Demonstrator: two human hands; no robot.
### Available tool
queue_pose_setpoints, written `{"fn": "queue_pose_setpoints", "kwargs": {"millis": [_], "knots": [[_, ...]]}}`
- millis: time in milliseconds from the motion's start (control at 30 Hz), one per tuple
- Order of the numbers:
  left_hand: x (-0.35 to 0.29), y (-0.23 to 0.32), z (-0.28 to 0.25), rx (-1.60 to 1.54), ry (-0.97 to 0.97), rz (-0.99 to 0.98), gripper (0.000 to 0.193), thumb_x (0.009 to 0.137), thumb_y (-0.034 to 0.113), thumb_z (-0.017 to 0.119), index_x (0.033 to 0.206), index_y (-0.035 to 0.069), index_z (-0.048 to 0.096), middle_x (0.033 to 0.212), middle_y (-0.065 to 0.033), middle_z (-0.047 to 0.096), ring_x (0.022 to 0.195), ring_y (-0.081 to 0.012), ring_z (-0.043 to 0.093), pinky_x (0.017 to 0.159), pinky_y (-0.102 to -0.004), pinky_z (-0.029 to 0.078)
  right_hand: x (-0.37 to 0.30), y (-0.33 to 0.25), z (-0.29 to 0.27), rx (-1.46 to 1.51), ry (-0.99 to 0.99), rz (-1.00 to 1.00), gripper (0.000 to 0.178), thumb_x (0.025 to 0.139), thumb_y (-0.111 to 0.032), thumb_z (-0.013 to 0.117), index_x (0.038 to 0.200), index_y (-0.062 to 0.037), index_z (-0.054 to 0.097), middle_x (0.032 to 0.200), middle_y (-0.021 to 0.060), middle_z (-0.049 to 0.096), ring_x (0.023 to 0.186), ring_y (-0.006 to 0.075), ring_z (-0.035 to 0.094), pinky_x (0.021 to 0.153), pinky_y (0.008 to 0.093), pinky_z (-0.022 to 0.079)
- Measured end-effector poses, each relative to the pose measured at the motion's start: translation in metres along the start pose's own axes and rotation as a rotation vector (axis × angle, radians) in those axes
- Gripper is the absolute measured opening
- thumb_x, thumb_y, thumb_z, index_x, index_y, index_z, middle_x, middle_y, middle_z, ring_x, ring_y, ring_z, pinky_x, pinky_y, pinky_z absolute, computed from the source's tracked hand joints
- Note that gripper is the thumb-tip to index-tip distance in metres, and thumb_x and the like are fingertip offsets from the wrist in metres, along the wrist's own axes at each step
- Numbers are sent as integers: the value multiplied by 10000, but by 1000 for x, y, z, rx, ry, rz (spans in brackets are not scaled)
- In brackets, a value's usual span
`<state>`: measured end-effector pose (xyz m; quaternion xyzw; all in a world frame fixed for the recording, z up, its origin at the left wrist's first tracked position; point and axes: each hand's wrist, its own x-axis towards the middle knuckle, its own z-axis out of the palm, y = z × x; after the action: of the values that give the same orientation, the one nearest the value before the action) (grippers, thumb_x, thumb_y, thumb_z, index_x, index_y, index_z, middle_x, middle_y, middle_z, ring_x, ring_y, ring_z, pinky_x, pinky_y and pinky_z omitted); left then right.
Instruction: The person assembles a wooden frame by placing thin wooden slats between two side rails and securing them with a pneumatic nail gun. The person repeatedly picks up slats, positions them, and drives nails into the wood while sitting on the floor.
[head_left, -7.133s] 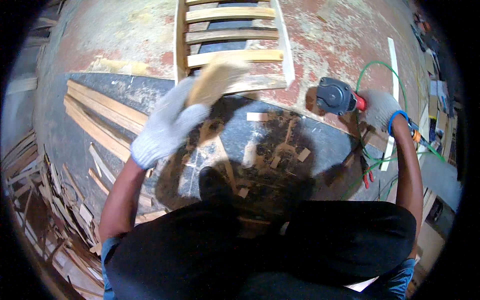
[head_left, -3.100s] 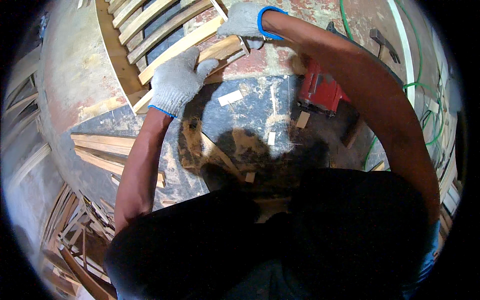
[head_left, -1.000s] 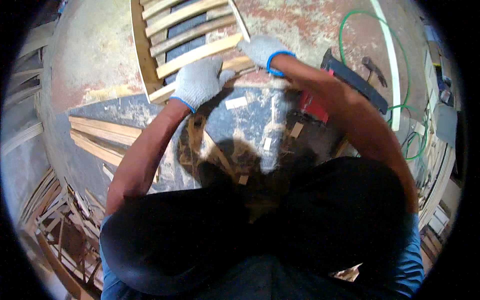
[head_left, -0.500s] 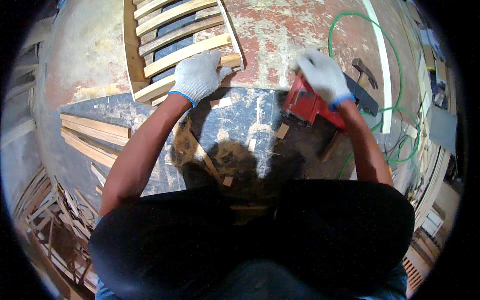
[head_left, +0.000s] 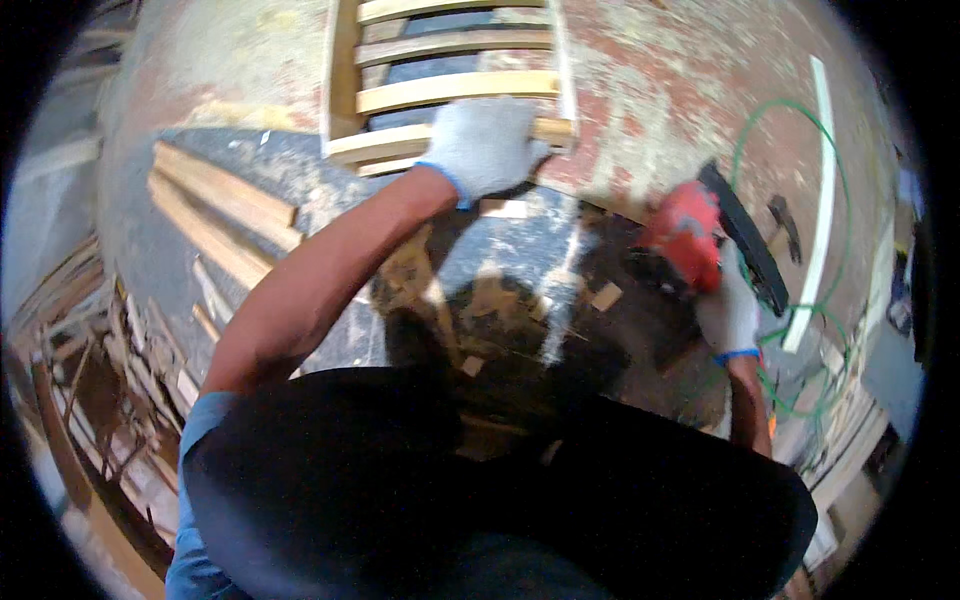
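My left hand [head_left: 483,146], in a white work glove, presses down on the nearest slat of a wooden slatted frame [head_left: 345,90] lying on the floor ahead of me. My right hand [head_left: 730,310], also gloved, grips a red nail gun [head_left: 685,235] with a black magazine, held low at the right, apart from the frame. A green air hose [head_left: 745,150] loops from the tool across the floor. My dark trousers fill the lower part of the view.
Long wooden battens [head_left: 215,215] lie stacked at the left, with a heap of scrap offcuts [head_left: 110,400] beyond them at the lower left. Small wood chips [head_left: 605,297] litter the dark mat. A white strip [head_left: 815,210] lies at the right on the worn reddish floor.
My right hand went from the frame to the red nail gun, took hold of it and now draws it lower right. My left hand has stayed on the nearest slat.
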<state>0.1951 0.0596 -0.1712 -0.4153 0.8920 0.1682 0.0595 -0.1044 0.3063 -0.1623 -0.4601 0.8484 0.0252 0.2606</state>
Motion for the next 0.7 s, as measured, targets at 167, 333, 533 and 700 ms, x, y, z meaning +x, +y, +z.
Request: {"fn": "queue_pose_setpoints", "kwargs": {"millis": [167, 333, 533, 700], "knots": [[5, 10, 1, -62, 58, 38, 475, 890, 522, 660, 962, 59, 740, 896, -201, 749, 866, -387, 745, 741, -519, 590, 13, 17, -46, 59, 161, -281, 652, 825, -50, 712, 1447, -26, 517, 1180, 208, 723, 1084, 377, 698, 946, 452, 535], [13, 20, 12, -112, 54, -6, 510, 896, 575, 658, 986, 84, 762, 920, -185, 757, 861, -380, 743, 741, -513, 583, -5, -29, -128, 560, -186, 225, 256, 865, -174, 787, 1016, 6, 684, 803, 62, 703, 692, 157, 634, 715, 336, 522], [16, 19, 14, -73, 50, 3, 542, 912, 593, 626, 967, 70, 756, 924, -199, 747, 866, -374, 740, 751, -508, 577, 5, -68, -122, 872, -237, -72, 265, 883, -259, 744, 902, -9, 662, 668, 57, 634, 586, 163, 614, 556, 306, 491], [17, 19, 16, -43, 56, -1, 542, 911, 590, 625, 969, 65, 744, 914, -190, 741, 869, -368, 736, 744, -500, 577, 18, -89, -103, 1052, -345, -153, 242, 882, -244, 703, 890, -7, 654, 681, 77, 638, 563, 187, 615, 513, 330, 489]]}}
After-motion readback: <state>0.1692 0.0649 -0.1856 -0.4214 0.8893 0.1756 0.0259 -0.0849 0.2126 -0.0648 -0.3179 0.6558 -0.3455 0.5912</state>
